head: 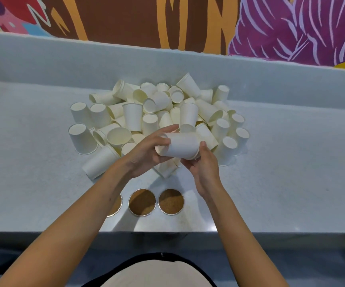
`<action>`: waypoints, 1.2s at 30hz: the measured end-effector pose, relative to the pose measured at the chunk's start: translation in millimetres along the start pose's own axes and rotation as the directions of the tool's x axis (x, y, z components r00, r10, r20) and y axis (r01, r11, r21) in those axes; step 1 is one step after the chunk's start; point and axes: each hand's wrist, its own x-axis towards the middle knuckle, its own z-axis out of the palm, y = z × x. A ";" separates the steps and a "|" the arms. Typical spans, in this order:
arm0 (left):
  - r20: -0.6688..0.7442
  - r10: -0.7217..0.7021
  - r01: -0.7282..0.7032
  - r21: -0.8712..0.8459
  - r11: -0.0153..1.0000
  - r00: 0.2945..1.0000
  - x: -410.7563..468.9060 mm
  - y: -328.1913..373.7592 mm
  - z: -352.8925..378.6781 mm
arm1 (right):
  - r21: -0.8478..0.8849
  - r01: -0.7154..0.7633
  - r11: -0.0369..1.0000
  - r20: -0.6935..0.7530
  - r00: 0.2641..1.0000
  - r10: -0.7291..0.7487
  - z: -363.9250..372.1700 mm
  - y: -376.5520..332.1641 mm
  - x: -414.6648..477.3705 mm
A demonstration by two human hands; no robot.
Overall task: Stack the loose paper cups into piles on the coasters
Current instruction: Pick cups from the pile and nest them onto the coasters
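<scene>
Now we find one paper cup held on its side in the air, base toward the left and rim toward the right, just in front of the heap and above the counter. At the rim end a second edge seems to show, so we cannot tell whether it is a single cup or two nested. Our left hand wraps its fingers over the base end, curled round it. Our right hand cups the rim end from below, with the thumb lying against the side wall, so both hands are clamped on the same cup.

Directly behind the hands lies the pile of loose cups, all white. Some stand upside down, some lie on their sides, and a few stand with the mouth up, touching and overlapping one another.

Nearer to us, close to the counter's front edge, three round cork coasters sit in a row just beside each other: the middle coaster, the right coaster and the left coaster, which is partly hidden under the left forearm.

A pale raised ledge runs along the back of the counter, and above it we see a painted wall in brown, orange and purple.
</scene>
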 end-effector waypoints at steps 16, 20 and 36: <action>-0.094 -0.352 0.359 0.404 0.841 0.931 -35.6 -36.5 10.7 | -0.722 0.529 0.446 0.465 0.848 -0.254 -47.2 71.1 -28.9; -0.283 -0.354 0.436 0.329 0.837 0.892 -34.7 -45.3 -6.1 | -0.738 0.469 0.486 0.422 0.882 -0.211 -54.4 79.7 -28.6; -0.207 -0.128 0.236 0.929 0.286 0.970 -29.3 -91.6 -30.5 | -0.833 0.404 0.378 0.343 0.913 -0.219 -64.5 81.8 -27.1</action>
